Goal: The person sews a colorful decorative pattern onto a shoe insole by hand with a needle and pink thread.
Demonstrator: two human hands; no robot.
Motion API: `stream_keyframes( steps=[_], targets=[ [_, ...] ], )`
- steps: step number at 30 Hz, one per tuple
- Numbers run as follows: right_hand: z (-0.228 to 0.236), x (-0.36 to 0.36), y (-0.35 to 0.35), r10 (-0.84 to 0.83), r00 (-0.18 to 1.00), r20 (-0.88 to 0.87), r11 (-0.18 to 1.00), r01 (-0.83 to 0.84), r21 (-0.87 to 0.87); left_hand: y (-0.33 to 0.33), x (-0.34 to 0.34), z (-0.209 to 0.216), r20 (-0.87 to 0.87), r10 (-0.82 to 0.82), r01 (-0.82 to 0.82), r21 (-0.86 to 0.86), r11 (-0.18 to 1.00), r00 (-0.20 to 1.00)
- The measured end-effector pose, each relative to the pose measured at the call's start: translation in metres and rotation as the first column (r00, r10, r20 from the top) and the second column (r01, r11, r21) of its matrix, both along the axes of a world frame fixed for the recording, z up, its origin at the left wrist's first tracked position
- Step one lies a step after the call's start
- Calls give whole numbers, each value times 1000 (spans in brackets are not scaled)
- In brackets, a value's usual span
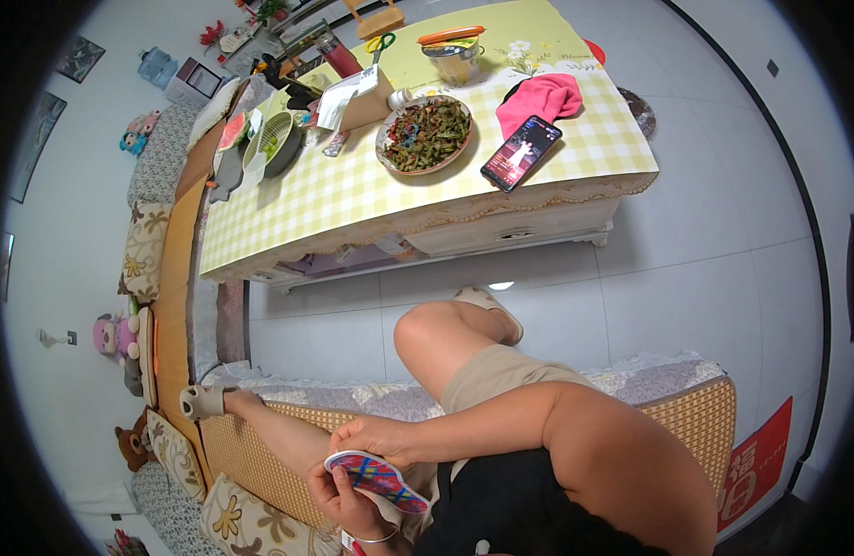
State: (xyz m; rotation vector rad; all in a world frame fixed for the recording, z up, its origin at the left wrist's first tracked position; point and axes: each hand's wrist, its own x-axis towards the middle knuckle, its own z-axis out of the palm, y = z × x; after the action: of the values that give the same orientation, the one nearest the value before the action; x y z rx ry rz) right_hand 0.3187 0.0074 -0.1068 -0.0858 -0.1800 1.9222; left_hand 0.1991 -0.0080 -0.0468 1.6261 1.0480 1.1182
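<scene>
Over my lap, I hold a sole-shaped insole with a white rim and a red, blue and purple pattern. My left hand is closed around its near left end, the thumb lying on the patterned face. Bent fingers of my right hand are closed at its far edge, touching the rim. Whether a thin thing such as a needle is between those fingers is too small to tell. A bracelet circles my left wrist.
Beyond my knees stands a table with a checked yellow cloth. On it are a plate of dark green pieces, a lit phone, a pink cloth, a tissue box and a basket. A woven mat covers my seat.
</scene>
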Motion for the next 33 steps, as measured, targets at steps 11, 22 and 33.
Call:
stream_keyframes(
  steps=[11,22,33],
  targets=[
    [18,0,-11,2,995,97,995,-12,102,-8,-21,-9,14,-110,104,235,966,994],
    [37,-5,-22,55,990,127,989,-71,127,-17,-32,-4,46,-65,52,235,971,997],
    [35,-7,-27,44,982,181,983,-75,168,-24,-33,-6,60,-190,160,332,930,980]
  ],
)
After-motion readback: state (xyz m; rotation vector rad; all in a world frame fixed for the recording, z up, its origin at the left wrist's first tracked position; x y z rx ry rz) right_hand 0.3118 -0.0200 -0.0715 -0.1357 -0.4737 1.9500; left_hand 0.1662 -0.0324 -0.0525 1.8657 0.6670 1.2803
